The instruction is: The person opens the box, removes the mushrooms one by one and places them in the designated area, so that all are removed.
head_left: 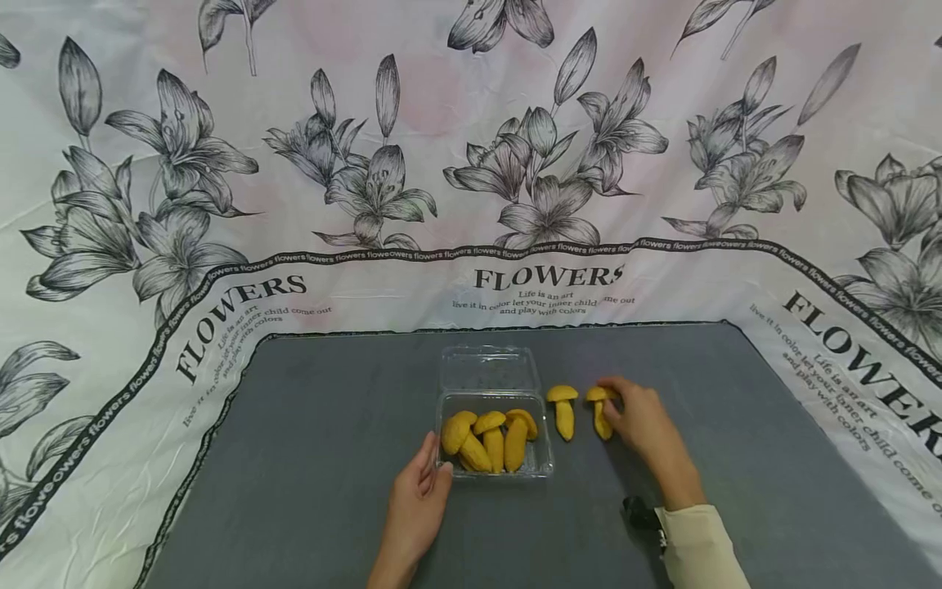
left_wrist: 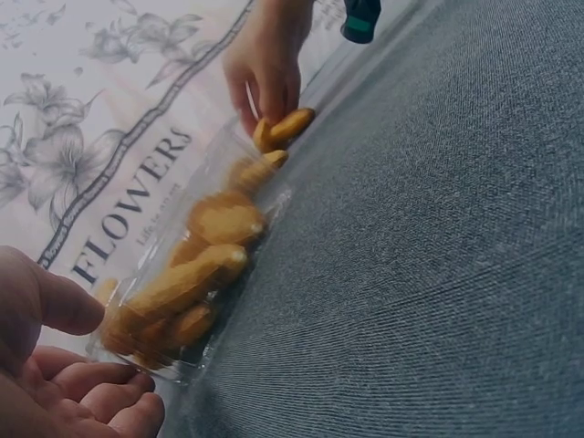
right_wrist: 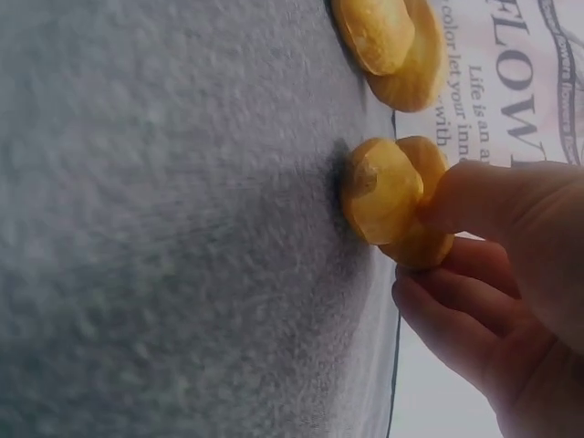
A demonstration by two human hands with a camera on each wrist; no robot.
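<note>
White, softly creased cloth (head_left: pixel 412 90) printed with grey lilies and lettering, rising behind and around the worktop (head_left: pixel 331 409), finely ribbed, matt grey, dark-edged at the back, running wide to both sides. Near its middle, a transparent, thin-walled plastic box (head_left: pixel 543 462), lid folded back. At its left edge and near corner, left hand (head_left: pixel 417 503), partly curled, holding on; farther right, right hand (head_left: pixel 648 421), fingers nearly together, pinching the outer mushroom (head_left: pixel 602 423). Inside the box, stout-stalked, round-capped yellow mushrooms (head_left: pixel 495 448); just outside its right wall, a lone mushroom (head_left: pixel 563 417), lying flat.
</note>
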